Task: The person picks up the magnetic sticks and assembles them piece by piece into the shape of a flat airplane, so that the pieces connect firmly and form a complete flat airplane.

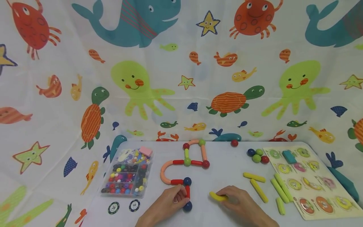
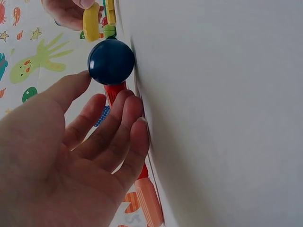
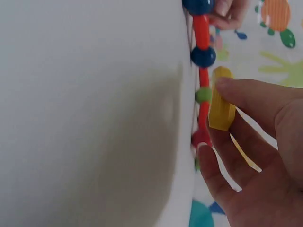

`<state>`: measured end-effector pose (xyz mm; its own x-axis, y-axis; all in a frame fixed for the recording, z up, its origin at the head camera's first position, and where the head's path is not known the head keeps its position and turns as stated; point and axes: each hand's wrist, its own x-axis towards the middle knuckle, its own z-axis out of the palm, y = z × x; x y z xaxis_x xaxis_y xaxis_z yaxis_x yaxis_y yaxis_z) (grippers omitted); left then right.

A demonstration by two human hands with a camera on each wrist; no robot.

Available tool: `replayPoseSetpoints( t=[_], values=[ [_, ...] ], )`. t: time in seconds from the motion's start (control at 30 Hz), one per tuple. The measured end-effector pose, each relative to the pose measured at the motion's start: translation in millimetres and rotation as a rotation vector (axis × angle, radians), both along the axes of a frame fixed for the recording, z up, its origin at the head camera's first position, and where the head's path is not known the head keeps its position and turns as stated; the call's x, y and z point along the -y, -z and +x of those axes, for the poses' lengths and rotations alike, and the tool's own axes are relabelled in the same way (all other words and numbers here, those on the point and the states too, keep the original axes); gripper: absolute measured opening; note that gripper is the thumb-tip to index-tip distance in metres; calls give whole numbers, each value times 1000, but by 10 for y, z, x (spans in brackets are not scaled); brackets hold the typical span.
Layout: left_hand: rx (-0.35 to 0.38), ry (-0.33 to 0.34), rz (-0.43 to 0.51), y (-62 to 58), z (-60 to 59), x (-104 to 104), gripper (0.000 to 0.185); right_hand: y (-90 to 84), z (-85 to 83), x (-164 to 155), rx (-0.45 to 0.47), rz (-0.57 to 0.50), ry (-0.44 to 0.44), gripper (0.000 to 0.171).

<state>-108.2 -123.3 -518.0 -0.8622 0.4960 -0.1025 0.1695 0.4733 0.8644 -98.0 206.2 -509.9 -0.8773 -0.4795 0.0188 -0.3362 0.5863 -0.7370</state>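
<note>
My right hand pinches a curved yellow stick between thumb and fingers, a little right of the joined figure. My left hand lies beside the near end of that figure, fingers loosely bent. Its thumb tip touches the nearest blue ball, and the fingers lie along the short red stick behind it. That stick runs up to a second blue ball. Beyond it, another red stick, a pink curved stick and a loop of sticks with red and green balls continue the figure.
Loose yellow sticks and green sticks lie to the right, beside a wooden picture board. Several loose balls sit behind them. At left stand a compartment box of beads and two round chips.
</note>
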Motion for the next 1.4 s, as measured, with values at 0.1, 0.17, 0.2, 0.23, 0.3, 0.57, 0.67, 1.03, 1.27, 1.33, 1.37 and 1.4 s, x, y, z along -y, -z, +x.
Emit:
replayPoseSetpoints(
  t=[0.1,0.17,0.2,0.23,0.3,0.57,0.67,1.03,1.27,1.33,1.37,1.4],
  values=[
    [-2,-3,-3,-2,4,-6,16,-9,-19,129,114,-14,-82,25],
    [-5,-4,-4,-5,7,-5,16,-5,-28,206,163,-27,-131,25],
    [-2,-3,-4,-7,6,-5,15,1,-29,243,182,-37,-156,25],
    [-1,-1,-4,-9,6,-5,14,6,-30,277,200,-46,-178,25],
    [2,5,-3,-11,4,-4,12,23,-28,337,230,-57,-221,25],
    [14,19,-3,-16,6,-4,12,88,-13,461,275,-57,-282,26],
    [12,19,1,-21,8,-4,13,90,-19,485,268,-55,-289,25],
    [-1,21,-4,-26,9,-13,14,81,-16,541,276,-6,-242,22],
    [-37,5,-36,-47,9,-21,13,76,-25,507,270,3,-213,23],
    [-59,0,-53,-57,8,-21,13,69,-31,473,267,-17,-199,23],
    [-68,-3,-59,-63,8,-20,12,60,-35,453,266,-26,-182,23],
    [-81,-4,-65,-66,8,-19,12,59,-43,424,264,-34,-164,24]
  ],
)
